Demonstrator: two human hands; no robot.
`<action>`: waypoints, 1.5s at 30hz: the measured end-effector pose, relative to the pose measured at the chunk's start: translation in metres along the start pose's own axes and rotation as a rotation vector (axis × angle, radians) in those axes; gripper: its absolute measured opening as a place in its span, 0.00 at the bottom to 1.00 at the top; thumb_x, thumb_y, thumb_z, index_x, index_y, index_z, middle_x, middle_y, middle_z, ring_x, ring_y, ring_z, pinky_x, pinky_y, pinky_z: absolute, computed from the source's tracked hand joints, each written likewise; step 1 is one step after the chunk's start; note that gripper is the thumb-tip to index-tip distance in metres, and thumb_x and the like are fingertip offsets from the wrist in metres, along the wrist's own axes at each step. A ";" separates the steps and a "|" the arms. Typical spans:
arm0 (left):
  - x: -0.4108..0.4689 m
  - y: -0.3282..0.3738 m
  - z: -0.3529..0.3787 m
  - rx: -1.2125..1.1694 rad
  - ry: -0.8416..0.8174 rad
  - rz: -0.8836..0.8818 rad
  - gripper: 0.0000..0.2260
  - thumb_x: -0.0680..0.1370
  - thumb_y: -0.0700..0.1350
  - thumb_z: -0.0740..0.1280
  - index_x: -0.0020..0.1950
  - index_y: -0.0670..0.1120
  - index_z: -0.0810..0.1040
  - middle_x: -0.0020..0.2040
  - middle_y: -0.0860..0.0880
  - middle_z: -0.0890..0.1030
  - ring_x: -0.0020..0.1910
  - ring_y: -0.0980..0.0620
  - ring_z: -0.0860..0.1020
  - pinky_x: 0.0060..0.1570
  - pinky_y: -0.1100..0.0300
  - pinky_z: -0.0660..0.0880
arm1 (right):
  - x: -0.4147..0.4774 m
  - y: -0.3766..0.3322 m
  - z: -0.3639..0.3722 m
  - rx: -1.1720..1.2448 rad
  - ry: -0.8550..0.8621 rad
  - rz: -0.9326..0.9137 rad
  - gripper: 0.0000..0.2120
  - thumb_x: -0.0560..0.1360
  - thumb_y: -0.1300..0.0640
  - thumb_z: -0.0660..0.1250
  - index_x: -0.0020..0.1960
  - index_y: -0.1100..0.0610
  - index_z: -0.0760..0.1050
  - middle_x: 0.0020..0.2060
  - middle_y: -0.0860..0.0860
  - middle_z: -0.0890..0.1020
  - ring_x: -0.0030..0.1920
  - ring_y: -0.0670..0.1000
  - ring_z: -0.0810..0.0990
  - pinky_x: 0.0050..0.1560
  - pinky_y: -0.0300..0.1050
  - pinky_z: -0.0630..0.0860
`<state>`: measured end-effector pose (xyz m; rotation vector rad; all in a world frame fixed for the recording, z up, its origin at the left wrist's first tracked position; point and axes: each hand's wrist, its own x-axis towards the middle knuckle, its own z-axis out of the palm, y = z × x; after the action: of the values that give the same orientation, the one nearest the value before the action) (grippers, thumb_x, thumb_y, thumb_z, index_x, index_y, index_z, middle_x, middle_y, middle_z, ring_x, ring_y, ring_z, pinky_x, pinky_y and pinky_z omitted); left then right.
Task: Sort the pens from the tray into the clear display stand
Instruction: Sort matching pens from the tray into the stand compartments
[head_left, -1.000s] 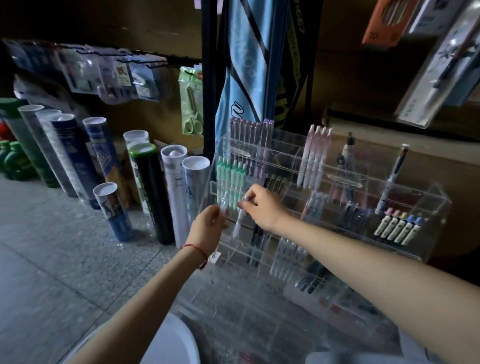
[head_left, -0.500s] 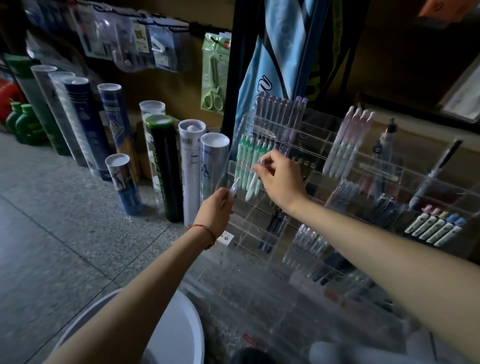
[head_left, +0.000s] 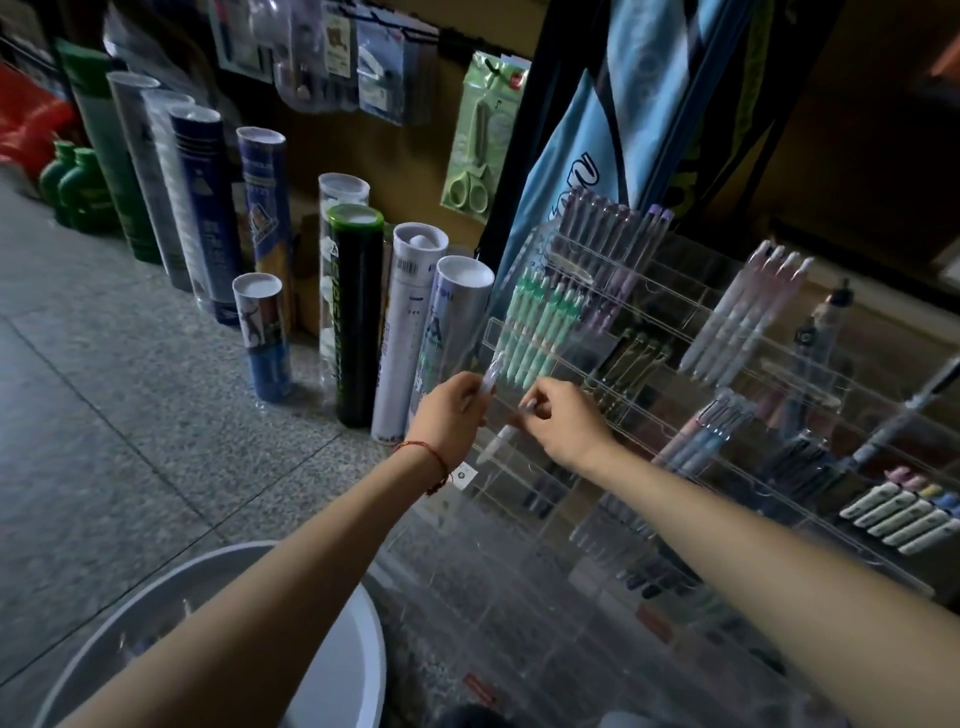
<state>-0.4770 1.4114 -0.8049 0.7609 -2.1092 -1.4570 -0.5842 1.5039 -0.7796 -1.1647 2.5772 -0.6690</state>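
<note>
A clear tiered display stand (head_left: 670, 291) leans against the wall at centre right, its rows holding purple, green, pink and dark pens. My left hand (head_left: 449, 410) grips a clear-bodied pen (head_left: 490, 372) in front of the stand's left edge, just below the row of green pens (head_left: 540, 327). My right hand (head_left: 563, 421) pinches a white pen (head_left: 500, 439) that slants down and left, over the third row. The round white tray (head_left: 358, 649) sits at the bottom left, mostly hidden by my left forearm.
Tall cylinder tubes (head_left: 358, 312) stand on the stone floor left of the stand. Packaged scissors (head_left: 480, 140) and other packets hang on the wall above. A light blue bag (head_left: 613, 114) hangs behind the stand. Highlighters (head_left: 904, 514) fill a lower right row.
The view has tilted down and shifted right. My right hand dropped from the green-pen row to the row below, still pinching the white pen. My left hand kept its pen.
</note>
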 end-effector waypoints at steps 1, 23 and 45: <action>0.000 -0.001 0.000 -0.009 0.018 0.010 0.05 0.79 0.40 0.61 0.49 0.42 0.77 0.46 0.42 0.81 0.46 0.45 0.80 0.52 0.48 0.76 | 0.001 -0.002 -0.003 0.008 -0.027 0.000 0.07 0.72 0.58 0.71 0.49 0.57 0.75 0.46 0.53 0.81 0.46 0.52 0.79 0.48 0.47 0.77; 0.006 -0.017 -0.004 0.620 -0.115 0.168 0.27 0.76 0.33 0.55 0.73 0.53 0.61 0.76 0.56 0.56 0.75 0.53 0.55 0.73 0.50 0.53 | -0.013 -0.035 -0.037 0.134 0.324 -0.268 0.04 0.75 0.59 0.66 0.48 0.58 0.78 0.37 0.44 0.77 0.38 0.39 0.76 0.38 0.29 0.74; 0.005 -0.016 -0.011 0.558 -0.188 0.158 0.35 0.72 0.27 0.53 0.75 0.53 0.57 0.77 0.59 0.49 0.72 0.51 0.62 0.67 0.52 0.65 | 0.014 -0.021 -0.003 -0.217 -0.148 -0.045 0.15 0.81 0.58 0.55 0.52 0.68 0.75 0.51 0.61 0.80 0.54 0.59 0.76 0.50 0.46 0.70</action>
<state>-0.4704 1.3962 -0.8155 0.6418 -2.6974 -0.8858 -0.5805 1.4820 -0.7672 -1.2878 2.5524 -0.3035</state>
